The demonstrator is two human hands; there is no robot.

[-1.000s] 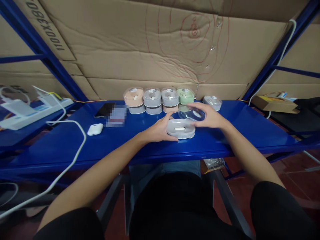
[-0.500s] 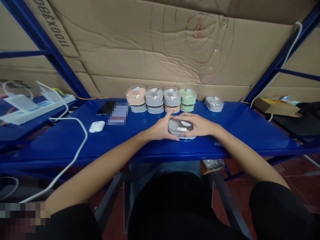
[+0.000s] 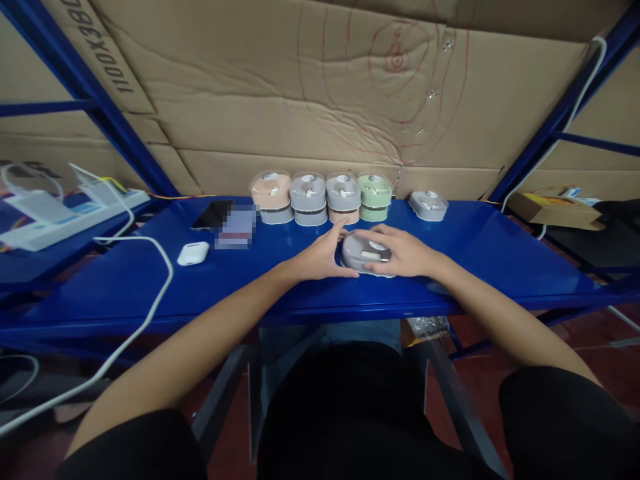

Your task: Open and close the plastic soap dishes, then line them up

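A grey lidded box (image 3: 356, 252) with a shiny lid, a pale clasp and a round sticker sits on the blue table near its front edge. My right hand (image 3: 407, 252) wraps over its right side, fingers along the back and thumb at the front. At the left side is my left hand (image 3: 323, 257), its thumb and fingers spread in a wide C. A strip of blue shows between that palm and the box; whether its fingertips touch the box I cannot tell.
Stacked lidded boxes in peach (image 3: 271, 190), grey (image 3: 309, 193) and green (image 3: 375, 193) line the back. A single grey box (image 3: 429, 205) stands right of them. Left are a phone (image 3: 213, 215), a white earbud case (image 3: 193, 253), a white cable (image 3: 163, 267) and a power strip (image 3: 60, 223).
My left hand has loosened from the box, leaving a gap at its left side. The box has shifted slightly right with my right hand on it.
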